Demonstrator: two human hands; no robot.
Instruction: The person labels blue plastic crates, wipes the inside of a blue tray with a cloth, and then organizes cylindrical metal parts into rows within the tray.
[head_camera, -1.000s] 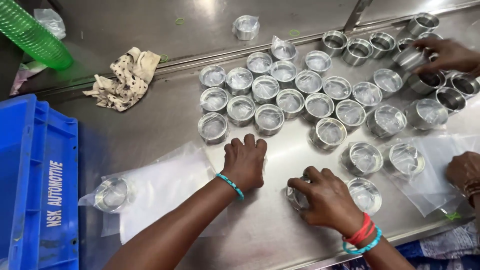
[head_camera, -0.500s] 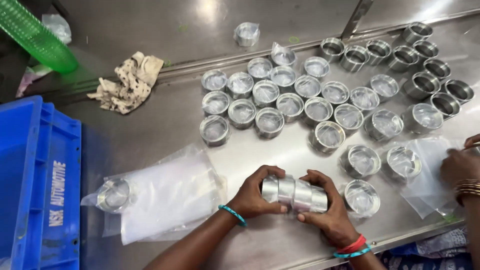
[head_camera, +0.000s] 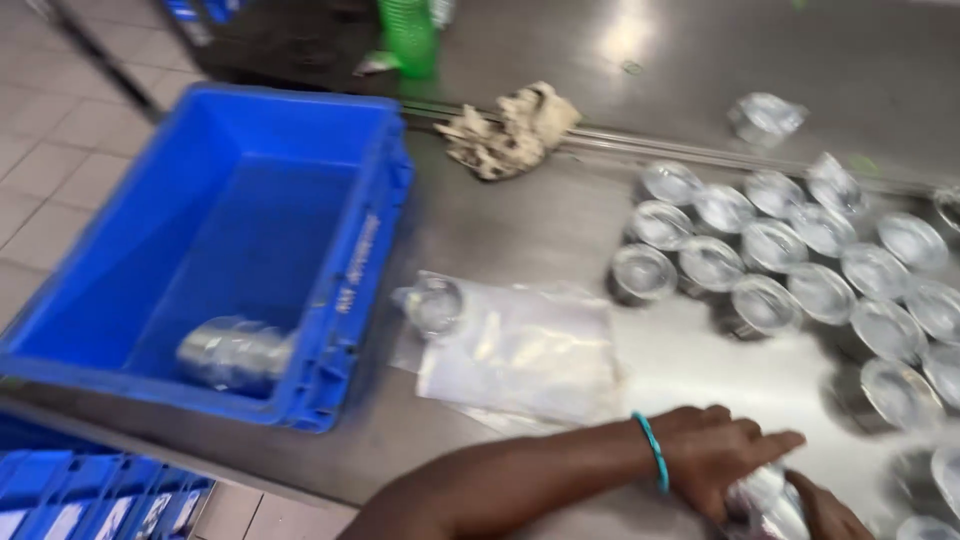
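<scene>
Steel counter (head_camera: 520, 230): both hands, left hand (head_camera: 715, 455) and right hand (head_camera: 825, 512), fingers clamped on wrapped metal cups (head_camera: 765, 500) beside the plastic bag (head_camera: 520, 350); slick wrap could slip.

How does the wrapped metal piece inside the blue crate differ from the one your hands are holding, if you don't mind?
The wrapped roll in the blue crate lies alone, untouched; the wrapped stack is gripped by the left hand and right hand over the steel table. The roll shows whole; the stack is half hidden. Both are shiny metal in clear plastic.

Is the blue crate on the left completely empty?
No, the blue crate holds one shiny wrapped metal piece lying on its floor.
</scene>
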